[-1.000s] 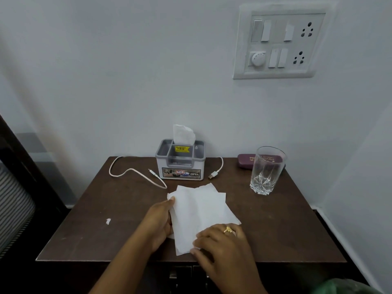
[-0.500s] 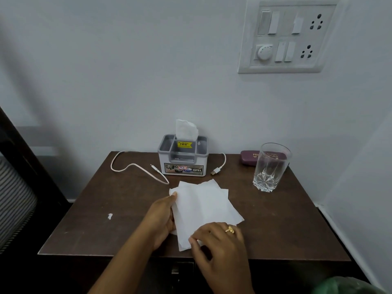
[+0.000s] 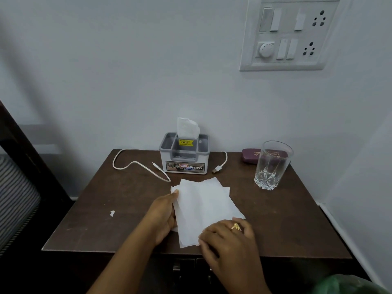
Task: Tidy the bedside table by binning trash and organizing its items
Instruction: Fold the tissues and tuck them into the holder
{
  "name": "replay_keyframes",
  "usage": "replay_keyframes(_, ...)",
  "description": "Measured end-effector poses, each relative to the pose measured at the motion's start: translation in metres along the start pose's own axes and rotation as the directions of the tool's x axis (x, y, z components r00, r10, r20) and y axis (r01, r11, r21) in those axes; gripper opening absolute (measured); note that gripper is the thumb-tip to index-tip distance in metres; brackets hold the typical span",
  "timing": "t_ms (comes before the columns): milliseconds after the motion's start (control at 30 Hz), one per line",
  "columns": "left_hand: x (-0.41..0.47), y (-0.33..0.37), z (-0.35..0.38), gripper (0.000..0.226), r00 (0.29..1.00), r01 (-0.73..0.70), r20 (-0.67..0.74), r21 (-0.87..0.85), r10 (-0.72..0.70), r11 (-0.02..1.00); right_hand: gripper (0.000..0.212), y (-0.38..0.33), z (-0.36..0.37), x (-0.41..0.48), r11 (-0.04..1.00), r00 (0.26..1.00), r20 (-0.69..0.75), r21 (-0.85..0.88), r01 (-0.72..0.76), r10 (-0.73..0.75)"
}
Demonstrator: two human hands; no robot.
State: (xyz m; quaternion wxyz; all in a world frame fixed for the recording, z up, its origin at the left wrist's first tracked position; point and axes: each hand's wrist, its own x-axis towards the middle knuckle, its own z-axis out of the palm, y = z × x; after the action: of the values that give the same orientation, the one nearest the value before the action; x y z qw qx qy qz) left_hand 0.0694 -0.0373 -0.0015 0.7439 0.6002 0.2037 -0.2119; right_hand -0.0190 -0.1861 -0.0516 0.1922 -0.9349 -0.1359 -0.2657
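White tissue sheets [image 3: 203,206] lie flat near the front middle of the dark wooden bedside table [image 3: 106,200]. My left hand [image 3: 163,215] lies along their left edge, fingers touching the paper. My right hand [image 3: 227,240], with a gold ring, rests on the sheets' near right corner with fingers bent over it. A grey tissue holder [image 3: 184,158] with a tissue sticking up stands at the back middle. A white USB cable [image 3: 135,164] runs behind and to the left of it.
A clear glass [image 3: 271,166] stands at the back right, with a maroon case [image 3: 252,155] behind it. A small white scrap [image 3: 112,213] lies on the left part of the table. A switchboard [image 3: 290,35] is on the wall. Something green [image 3: 350,285] shows at bottom right.
Both hands have stayed on the tissue sheets in nearly the same places. The camera has shifted slightly, so the scene sits a little higher and to the right.
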Motion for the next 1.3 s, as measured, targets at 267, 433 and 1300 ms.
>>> replay_keyframes(267, 0.001, 0.001, -0.001, 0.024, 1.000, 0.012, 0.006, -0.001, -0.012, 1.000, 0.018, -0.009, -0.007, 0.001, 0.998, 0.995, 0.080, 0.010, -0.057, 0.056)
replay_keyframes(433, 0.002, 0.000, 0.001, 0.023, 1.000, -0.007, 0.003, -0.019, 0.007, 1.000, 0.018, -0.012, -0.006, 0.004, 0.999, 0.996, 0.080, -0.024, -0.035, 0.036)
replay_keyframes(1300, 0.005, -0.004, -0.009, 0.042, 0.993, -0.060, 0.102, -0.065, 0.066, 0.996, 0.009, -0.024, 0.020, 0.002, 0.981, 0.997, -0.070, 0.196, -0.016, 0.030)
